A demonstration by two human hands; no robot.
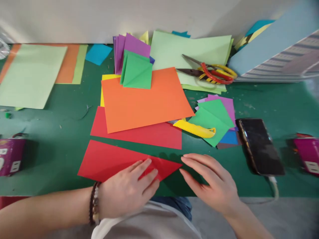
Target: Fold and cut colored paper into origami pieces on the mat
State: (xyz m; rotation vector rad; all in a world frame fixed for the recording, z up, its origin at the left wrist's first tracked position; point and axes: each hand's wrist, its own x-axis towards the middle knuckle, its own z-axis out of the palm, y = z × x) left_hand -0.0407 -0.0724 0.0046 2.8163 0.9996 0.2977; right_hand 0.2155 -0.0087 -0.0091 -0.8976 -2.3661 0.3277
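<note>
A red paper folded into a long triangle point(107, 161) lies on the green table point(62, 159) near the front edge. My left hand point(127, 191) rests flat on its right part, fingers stretched out and pressing the fold. My right hand point(211, 181) lies just right of the triangle's tip, fingers extended toward it, holding nothing. A bead bracelet point(94, 202) sits on my left wrist.
Behind the triangle lie a red sheet point(149, 136), an orange sheet point(144, 99) and folded green squares point(137, 71). A yellow cutter point(195, 129), scissors point(209, 71), a black phone point(260, 146) with cable, purple boxes point(11, 154) at both sides and more coloured paper surround them.
</note>
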